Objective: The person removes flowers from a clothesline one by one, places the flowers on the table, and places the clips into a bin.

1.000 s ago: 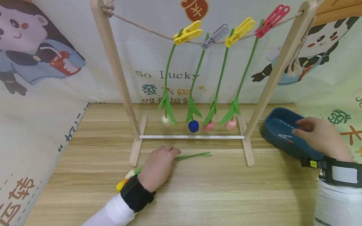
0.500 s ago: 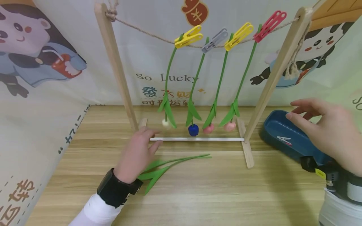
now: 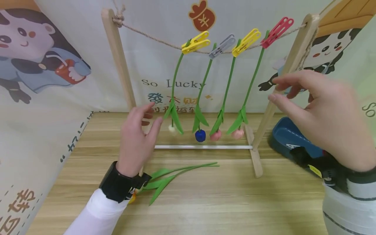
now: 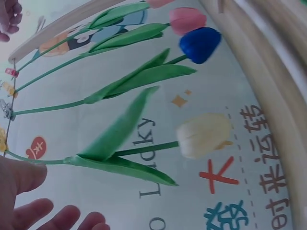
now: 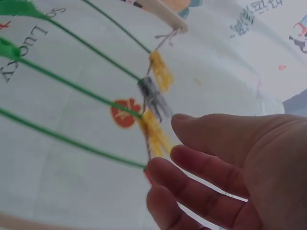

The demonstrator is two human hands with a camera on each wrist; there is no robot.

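Several artificial tulips hang heads down from a rope [image 3: 155, 38]: a white one [image 4: 206, 135], a blue one [image 3: 200, 135] and two pink ones [image 3: 215, 135]. Clothespins pin their stems: yellow [image 3: 195, 42], grey [image 3: 222, 46], yellow [image 3: 246, 42] and red [image 3: 277, 32]. My left hand [image 3: 136, 140] is raised beside the white tulip, fingers loosely bent and holding nothing. My right hand [image 3: 323, 114] hovers in front of the right post, thumb and fingers apart around nothing. More tulips lie on the table, their green stems [image 3: 191, 167] showing and their heads mostly hidden by the left wrist.
The rope runs between two wooden posts [image 3: 118, 58], joined low down by a white rod [image 3: 202, 147]. A blue tray [image 3: 283, 132] stands at the right, partly behind my right wrist. Printed cloth [image 3: 73, 130] walls off the back and sides of the wooden table [image 3: 220, 202].
My left hand has left the lying tulips and risen toward the hanging white one. My right hand has lifted out of the blue tray and moved up and left.
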